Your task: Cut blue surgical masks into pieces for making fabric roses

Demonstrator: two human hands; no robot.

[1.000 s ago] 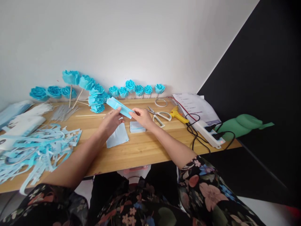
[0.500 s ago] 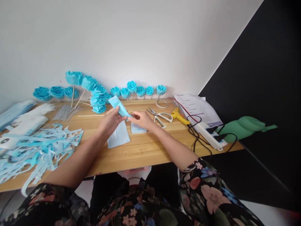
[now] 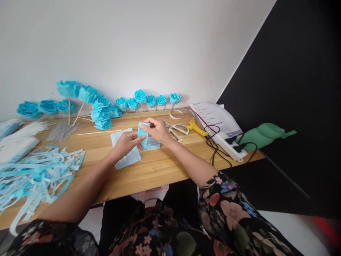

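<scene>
Both hands pinch a small folded light-blue paper piece (image 3: 142, 134) just above the wooden table (image 3: 160, 170). My left hand (image 3: 127, 142) grips its lower left edge. Its top right edge is pinched by my right hand (image 3: 157, 130). Under the hands lie a pale blue sheet (image 3: 125, 153) and a small stack of blue paper pieces (image 3: 153, 143).
Blue paper roses (image 3: 149, 100) stand along the wall, more on sticks at the left (image 3: 80, 94). Blue paper offcuts (image 3: 34, 174) pile at the left. Scissors (image 3: 176, 128), a tape ring (image 3: 177, 114), a yellow glue gun (image 3: 196, 127), a power strip (image 3: 229, 145) and papers (image 3: 213, 115) lie to the right.
The long blue strip held up between the hands has been folded shorter and brought down close over the table; both hands moved nearer together.
</scene>
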